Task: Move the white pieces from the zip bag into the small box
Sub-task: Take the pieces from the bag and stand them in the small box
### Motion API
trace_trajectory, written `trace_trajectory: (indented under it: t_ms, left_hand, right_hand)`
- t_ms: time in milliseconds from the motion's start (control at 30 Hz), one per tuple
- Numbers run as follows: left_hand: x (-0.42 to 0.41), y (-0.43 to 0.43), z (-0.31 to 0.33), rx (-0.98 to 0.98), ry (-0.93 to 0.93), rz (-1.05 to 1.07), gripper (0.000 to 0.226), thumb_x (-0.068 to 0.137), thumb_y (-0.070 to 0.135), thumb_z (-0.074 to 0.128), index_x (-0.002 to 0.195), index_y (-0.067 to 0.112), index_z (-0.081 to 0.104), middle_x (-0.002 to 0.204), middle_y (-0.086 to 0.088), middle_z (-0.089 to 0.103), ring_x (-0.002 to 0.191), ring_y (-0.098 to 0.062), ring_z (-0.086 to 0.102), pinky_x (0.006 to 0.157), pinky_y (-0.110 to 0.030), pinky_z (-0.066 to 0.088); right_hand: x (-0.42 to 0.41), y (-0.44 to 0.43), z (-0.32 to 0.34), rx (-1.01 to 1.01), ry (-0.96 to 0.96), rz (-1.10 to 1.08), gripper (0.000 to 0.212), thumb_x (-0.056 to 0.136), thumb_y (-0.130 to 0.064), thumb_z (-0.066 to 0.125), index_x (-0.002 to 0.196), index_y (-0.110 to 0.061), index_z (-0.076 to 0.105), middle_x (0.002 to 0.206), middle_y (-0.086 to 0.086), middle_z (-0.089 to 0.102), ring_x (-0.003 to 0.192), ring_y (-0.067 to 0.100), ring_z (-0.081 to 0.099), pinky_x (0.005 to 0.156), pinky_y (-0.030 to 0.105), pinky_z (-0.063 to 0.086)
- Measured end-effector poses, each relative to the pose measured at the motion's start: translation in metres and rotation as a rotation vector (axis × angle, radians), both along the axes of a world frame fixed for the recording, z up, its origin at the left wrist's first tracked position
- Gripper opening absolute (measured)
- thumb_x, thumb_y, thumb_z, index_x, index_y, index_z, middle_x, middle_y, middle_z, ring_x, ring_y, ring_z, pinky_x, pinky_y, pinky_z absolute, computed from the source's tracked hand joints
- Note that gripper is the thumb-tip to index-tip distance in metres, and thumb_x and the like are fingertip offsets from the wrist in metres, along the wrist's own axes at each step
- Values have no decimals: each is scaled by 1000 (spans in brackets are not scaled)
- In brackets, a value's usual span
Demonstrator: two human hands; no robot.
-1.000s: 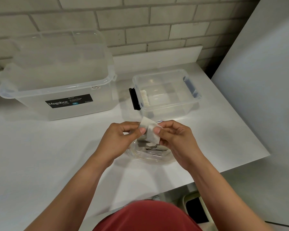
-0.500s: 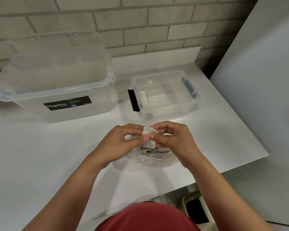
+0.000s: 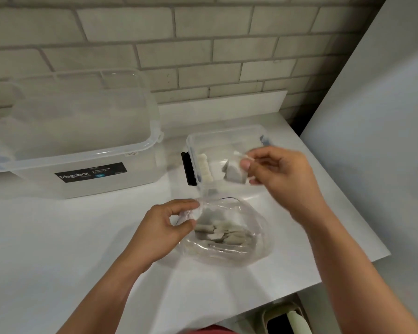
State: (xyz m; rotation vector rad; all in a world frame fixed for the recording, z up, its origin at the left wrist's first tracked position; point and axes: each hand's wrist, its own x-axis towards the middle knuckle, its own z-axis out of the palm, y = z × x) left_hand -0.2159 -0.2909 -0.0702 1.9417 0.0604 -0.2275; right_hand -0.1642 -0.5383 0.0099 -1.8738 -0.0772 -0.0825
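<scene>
A clear zip bag [image 3: 256, 247] lies on the white table, with several white pieces [image 3: 221, 233] inside it. My left hand [image 3: 165, 227] pinches the bag's left edge by the opening. My right hand [image 3: 279, 174] is raised over the small clear box [image 3: 227, 137] and pinches a white piece [image 3: 234, 174] between thumb and fingers, just above the box's near right part. Inside the box, a row of white pieces [image 3: 205, 168] lies along the left wall. The box has a black clip on its left side and a blue one on its right.
A large clear Megabox tub [image 3: 82, 145] stands at the back left. A brick wall runs behind the table, and a grey panel rises at the right. The table's edge slants down the right side, with a bin [image 3: 287, 319] below it.
My right hand has lifted a white piece away from the bag and carried it up and right over the small box. My left hand has stayed on the bag, now holding its edge.
</scene>
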Motion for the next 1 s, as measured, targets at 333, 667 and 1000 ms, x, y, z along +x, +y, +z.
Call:
trace_trajectory:
  t_ms: [333, 667, 1000]
  left_hand:
    - [7, -6, -6, -34, 62, 49, 31, 88, 17, 78, 108, 41, 78, 119, 37, 67, 113, 13, 61, 104, -34, 51]
    - [12, -9, -7, -64, 103, 35, 32, 88, 16, 77, 109, 40, 78, 120, 35, 67, 119, 13, 58, 99, -30, 53]
    - [15, -7, -6, -49, 120, 23, 31, 87, 20, 78, 110, 42, 77, 120, 37, 67, 116, 11, 60, 102, -38, 53]
  right_hand:
    - [146, 30, -63, -579, 372, 429, 17, 83, -1, 73, 94, -11, 80, 79, 4, 78, 74, 20, 78, 79, 36, 65]
    - [153, 58, -92, -958, 449, 581, 19, 84, -10, 77, 103, -15, 77, 77, -10, 63, 85, 20, 68, 75, 31, 56]
    - [154, 58, -96, -975, 427, 503, 27, 77, -22, 86, 95, -5, 75, 95, 9, 78, 78, 23, 67, 71, 31, 53]
